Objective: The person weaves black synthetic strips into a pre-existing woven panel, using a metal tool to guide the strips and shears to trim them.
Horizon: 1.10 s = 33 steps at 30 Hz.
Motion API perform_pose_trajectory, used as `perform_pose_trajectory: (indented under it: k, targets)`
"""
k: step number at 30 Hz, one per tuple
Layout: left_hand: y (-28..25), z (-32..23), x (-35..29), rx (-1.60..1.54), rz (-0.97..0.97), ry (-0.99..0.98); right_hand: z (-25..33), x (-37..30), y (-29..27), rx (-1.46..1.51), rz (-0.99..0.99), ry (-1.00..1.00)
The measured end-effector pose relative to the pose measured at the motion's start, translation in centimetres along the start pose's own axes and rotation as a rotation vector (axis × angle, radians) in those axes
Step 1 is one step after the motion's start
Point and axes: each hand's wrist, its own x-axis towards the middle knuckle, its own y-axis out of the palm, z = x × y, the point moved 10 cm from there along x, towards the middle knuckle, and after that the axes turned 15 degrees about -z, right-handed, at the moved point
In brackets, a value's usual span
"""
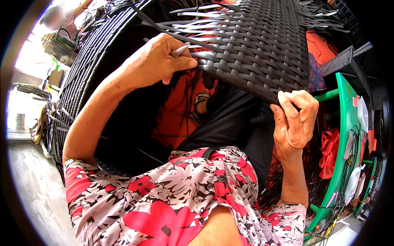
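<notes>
A dark grey panel woven from flat plastic strips [256, 45] slants over my lap, its loose strip ends fanning out at the left and upper right. My left hand [162, 61] is closed at the panel's near left corner. Between its thumb and fingers shows a pale grey, pointed piece [180, 50]; I cannot tell whether it is a strip end or a tool. A long loose strip [172, 33] passes just above that hand. My right hand [294, 117] pinches the panel's near edge at its right corner, thumb below and fingers curled on top.
A large black woven, curved piece [88, 61] stands at my left. To the right is a green plastic piece of furniture [334, 164] with strips hanging by it and a red bag [329, 151]. Loose strips lie on the red floor [174, 119]. Another person [67, 20] is at the far left.
</notes>
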Motion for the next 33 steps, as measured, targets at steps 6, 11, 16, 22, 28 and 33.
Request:
perform_pose_trajectory:
  k: [6, 11, 16, 22, 28, 33]
  targets:
    - [1.5, 0.8, -0.2, -0.508, 0.160, -0.253, 0.0, -0.2, 0.0, 0.000, -0.014, -0.002]
    - [1.2, 1.3, 0.0, -0.440, 0.122, -0.263, 0.0, -0.1, -0.3, -0.003, -0.011, 0.025]
    - [-1.0, 1.8, 0.3, -0.451, -0.003, -0.225, -0.6, -0.4, -0.5, -0.005, -0.064, 0.138]
    - [-2.2, 2.2, 0.2, -0.531, -0.090, -0.176, -0.7, -0.8, -0.4, -0.011, -0.082, 0.086]
    - [0.6, 3.2, -1.3, -0.548, -0.016, -0.298, 0.0, -0.6, 0.0, -0.028, 0.011, 0.023]
    - [-3.7, 0.0, -1.9, -0.221, -0.305, 0.024, -0.2, -0.3, -0.7, -0.035, -0.013, 0.019]
